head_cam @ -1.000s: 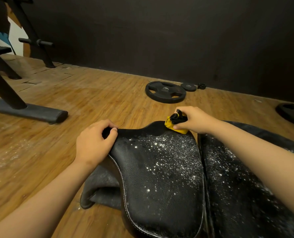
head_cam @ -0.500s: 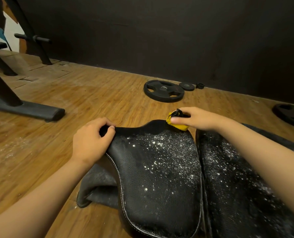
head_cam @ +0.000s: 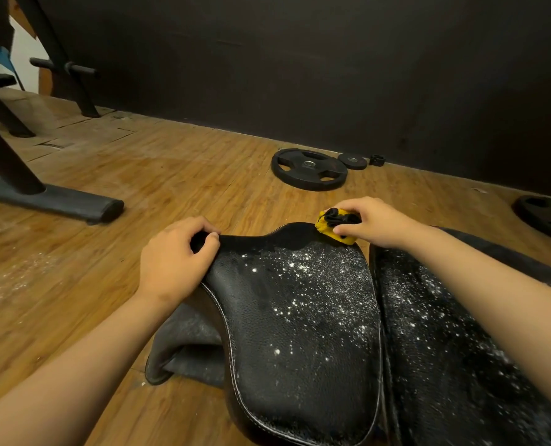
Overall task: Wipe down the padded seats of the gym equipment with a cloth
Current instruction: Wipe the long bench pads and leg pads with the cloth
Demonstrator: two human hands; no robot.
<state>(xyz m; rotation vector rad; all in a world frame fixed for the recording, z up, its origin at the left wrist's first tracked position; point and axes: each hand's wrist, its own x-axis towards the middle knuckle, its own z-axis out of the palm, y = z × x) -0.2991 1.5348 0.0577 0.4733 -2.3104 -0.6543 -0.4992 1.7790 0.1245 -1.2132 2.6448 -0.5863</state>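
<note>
Seat pad [head_cam: 299, 333], black textured vinyl with white stitching, filled the lower middle of the view over a wooden floor [head_cam: 171, 175]; white powdery specks lay thick across its far and right parts, so most of the wiping looked yet to do; second pad [head_cam: 444, 349] just beside it on the right, equally speckled, probably next in line; black frame foot [head_cam: 58, 201] of another machine lay on the floor well to the left; large weight plate [head_cam: 309, 169] flat on the floor beyond the seat, near the dark wall; left hand [head_cam: 174, 255] curled over the seat's far left corner, fingers hooked round the edge and thumb on top, apparently to steady the pad against the wiping push; right hand [head_cam: 377, 223] clenched round a bunched yellow cloth [head_cam: 327, 228] with a black part, pressing it on the seat's far right edge, seemingly placed to draw a stroke back through the dust; small plate [head_cam: 352, 160] beside the large one.
</note>
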